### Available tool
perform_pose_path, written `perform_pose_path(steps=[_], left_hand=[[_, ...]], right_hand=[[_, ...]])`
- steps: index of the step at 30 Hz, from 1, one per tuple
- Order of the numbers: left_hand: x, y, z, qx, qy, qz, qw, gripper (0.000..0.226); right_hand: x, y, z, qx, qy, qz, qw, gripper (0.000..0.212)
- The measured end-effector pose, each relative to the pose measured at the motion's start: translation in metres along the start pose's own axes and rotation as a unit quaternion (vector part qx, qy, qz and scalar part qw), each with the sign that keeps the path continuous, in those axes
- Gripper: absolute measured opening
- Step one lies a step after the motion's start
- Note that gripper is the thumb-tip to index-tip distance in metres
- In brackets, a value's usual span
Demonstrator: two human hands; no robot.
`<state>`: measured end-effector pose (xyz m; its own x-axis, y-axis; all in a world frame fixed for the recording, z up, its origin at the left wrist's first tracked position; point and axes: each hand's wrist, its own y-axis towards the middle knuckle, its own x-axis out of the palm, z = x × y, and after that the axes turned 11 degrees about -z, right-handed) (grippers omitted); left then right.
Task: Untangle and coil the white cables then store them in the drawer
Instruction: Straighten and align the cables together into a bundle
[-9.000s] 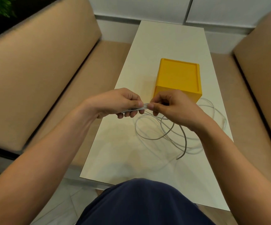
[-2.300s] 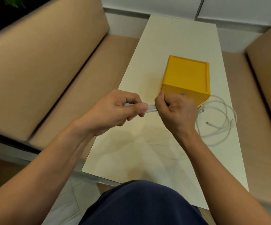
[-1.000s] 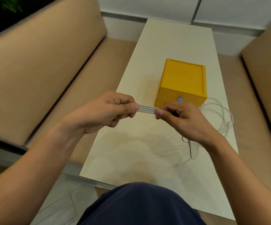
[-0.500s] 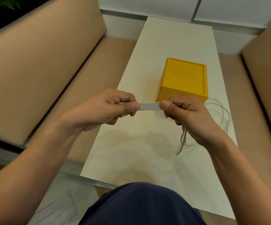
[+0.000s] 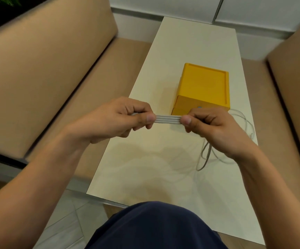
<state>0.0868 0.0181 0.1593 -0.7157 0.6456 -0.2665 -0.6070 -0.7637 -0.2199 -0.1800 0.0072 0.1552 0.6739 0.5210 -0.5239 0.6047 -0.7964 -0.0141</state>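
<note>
Strands of thin white cable (image 5: 168, 119) lie side by side in a flat band, stretched between your hands above the pale cream table (image 5: 154, 173). Your left hand (image 5: 116, 119) pinches one end of the band in a tight grip, and your right hand (image 5: 215, 126) pinches the other. Loose loops (image 5: 205, 155) trail from your right hand onto the table, beside the yellow box-shaped drawer unit (image 5: 203, 87).

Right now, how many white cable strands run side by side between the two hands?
4 white cable strands, parallel, pinched between left hand and right hand; more may hide beneath.
</note>
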Motion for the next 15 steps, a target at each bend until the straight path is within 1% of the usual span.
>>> perform_pose_path(steps=[3, 5, 9, 13, 15], left_hand=[[-0.003, -0.002, 0.001, -0.013, -0.057, -0.047, 0.997, 0.028], [-0.004, 0.000, 0.002, -0.033, -0.083, -0.061, 0.994, 0.025], [-0.006, 0.002, -0.001, -0.052, -0.096, -0.013, 0.994, 0.015], [-0.006, 0.005, -0.007, -0.042, -0.097, 0.033, 0.994, 0.016], [-0.008, 0.005, -0.010, -0.051, -0.049, 0.042, 0.997, 0.016]], right_hand=[[0.001, -0.002, 0.005, 0.002, 0.014, -0.002, 1.000, 0.036], [0.001, -0.003, 0.004, -0.003, 0.002, 0.000, 1.000, 0.037], [0.002, -0.005, 0.001, -0.002, -0.024, 0.001, 1.000, 0.035], [0.003, -0.001, 0.002, 0.017, -0.029, 0.004, 0.999, 0.035], [0.006, 0.003, 0.006, 0.019, -0.053, 0.000, 0.998, 0.035]])
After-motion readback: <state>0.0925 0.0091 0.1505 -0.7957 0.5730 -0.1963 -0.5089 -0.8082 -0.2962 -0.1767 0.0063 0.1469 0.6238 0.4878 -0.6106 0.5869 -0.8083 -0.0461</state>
